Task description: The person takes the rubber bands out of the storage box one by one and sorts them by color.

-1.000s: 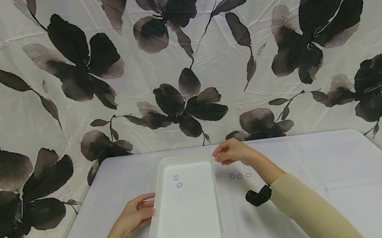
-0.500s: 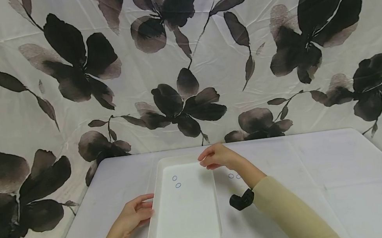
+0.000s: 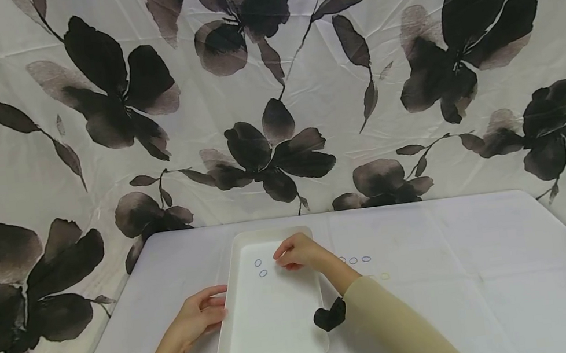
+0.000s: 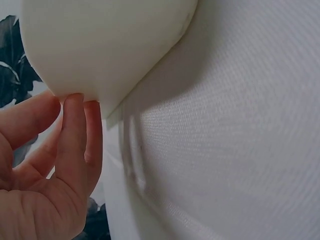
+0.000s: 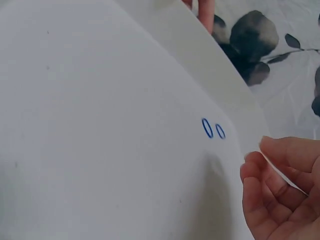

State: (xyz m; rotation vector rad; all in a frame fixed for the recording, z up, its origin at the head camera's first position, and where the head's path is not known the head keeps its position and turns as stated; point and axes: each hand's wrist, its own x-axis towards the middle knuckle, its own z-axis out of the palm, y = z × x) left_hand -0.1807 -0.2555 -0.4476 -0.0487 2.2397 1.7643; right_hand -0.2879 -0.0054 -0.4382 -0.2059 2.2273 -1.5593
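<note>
- Right hand (image 3: 298, 253): hovering over the far end of the white tray (image 3: 277, 352), fingers curling inward with thumb meeting fingertips. Whether a ring is being pinched there cannot be told from any view.
- Left hand (image 3: 200, 317): lying relaxed on the desk (image 3: 484, 282), straight fingertips (image 4: 75, 107) touching the tray's near-left outer wall, gripping nothing.
- Blue rings, tray pair (image 3: 260, 267): lying flat inside the tray, just left of the right hand.
- Blue rings, desk row (image 3: 354, 260): three sitting just right of that hand, outside the tray; a pale ring (image 3: 384, 276) is lying nearby.
- Handling, judged: rings appearing tiny, light and thin, probably flexible and lying flush; a fingertip pinch across the rim is looking best. The tray is appearing rigid and light.
- Views: the head view is showing both ring groups and both hands; the right wrist view is showing the tray pair (image 5: 213, 129) up close and the curled fingers (image 5: 265, 190); the left wrist view is showing only fingertip contact under the tray's rounded corner (image 4: 100, 45).
</note>
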